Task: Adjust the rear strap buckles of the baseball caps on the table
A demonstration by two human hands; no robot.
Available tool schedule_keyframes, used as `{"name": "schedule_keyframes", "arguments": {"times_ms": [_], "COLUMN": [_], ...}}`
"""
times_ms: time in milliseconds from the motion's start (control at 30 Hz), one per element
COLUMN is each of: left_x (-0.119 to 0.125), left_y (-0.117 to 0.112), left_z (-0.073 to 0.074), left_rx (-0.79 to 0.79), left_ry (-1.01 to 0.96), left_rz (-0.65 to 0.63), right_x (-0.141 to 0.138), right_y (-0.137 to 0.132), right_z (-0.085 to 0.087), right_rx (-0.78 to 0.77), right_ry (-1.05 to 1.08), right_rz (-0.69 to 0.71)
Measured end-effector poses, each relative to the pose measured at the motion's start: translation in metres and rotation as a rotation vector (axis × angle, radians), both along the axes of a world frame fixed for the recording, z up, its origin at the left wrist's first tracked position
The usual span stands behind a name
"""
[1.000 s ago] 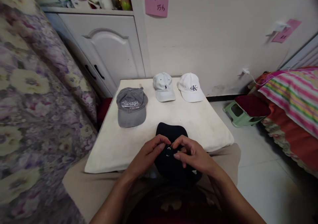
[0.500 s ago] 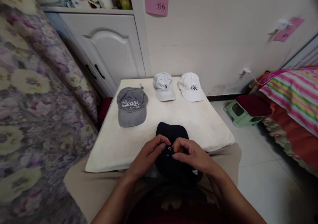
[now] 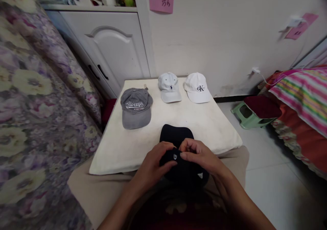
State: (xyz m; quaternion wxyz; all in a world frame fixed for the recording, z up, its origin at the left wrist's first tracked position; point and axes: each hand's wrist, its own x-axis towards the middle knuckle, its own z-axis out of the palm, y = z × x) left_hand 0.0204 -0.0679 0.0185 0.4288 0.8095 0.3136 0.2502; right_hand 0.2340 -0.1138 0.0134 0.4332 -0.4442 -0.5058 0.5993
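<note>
A black baseball cap (image 3: 177, 133) lies at the near edge of the table and over my lap, brim pointing away from me. On its strap a small metal buckle (image 3: 175, 156) shows between my hands. My left hand (image 3: 157, 160) grips the cap left of the buckle, its thumb below and its fingers above. Thumb and forefinger of my right hand (image 3: 198, 155) pinch the strap just right of the buckle; the strap's end is hidden. A small white mark (image 3: 200, 175) shows on the cap's right side.
On the white-covered table (image 3: 112, 151) rest a grey cap (image 3: 136, 109) at left, a pale blue cap (image 3: 170, 87) and a white cap (image 3: 197, 87) at the back. A floral curtain (image 3: 46, 114) hangs at left. A green stool (image 3: 255, 112) stands right, beside a bed (image 3: 306, 100).
My left thumb has moved down from the strap, so the left hand is spread wider and the buckle shows more clearly. My right hand still pinches beside it. The view has shifted slightly.
</note>
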Motion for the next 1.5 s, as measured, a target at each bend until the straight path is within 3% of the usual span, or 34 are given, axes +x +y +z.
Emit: {"name": "schedule_keyframes", "arguments": {"times_ms": [200, 600, 900, 1267, 1500], "left_x": [0.000, 0.003, 0.001, 0.002, 0.006], "left_y": [0.000, -0.001, 0.003, 0.005, 0.005], "left_z": [-0.009, -0.009, -0.017, -0.020, -0.021], "left_rx": [-0.035, -0.197, -0.140, -0.030, 0.041], "left_ry": [0.002, -0.015, 0.042, -0.114, -0.065], "left_rz": [0.012, 0.058, 0.063, 0.015, 0.018], "right_x": [0.000, -0.004, -0.005, -0.004, -0.004], "right_y": [0.000, 0.002, -0.001, 0.000, 0.000], "right_z": [-0.002, 0.000, 0.008, 0.007, 0.009], "right_rx": [0.000, 0.065, 0.192, 0.192, 0.237], "right_ry": [0.013, -0.154, -0.380, -0.327, -0.371], "right_rz": [-0.018, -0.030, -0.097, -0.040, -0.080]}}
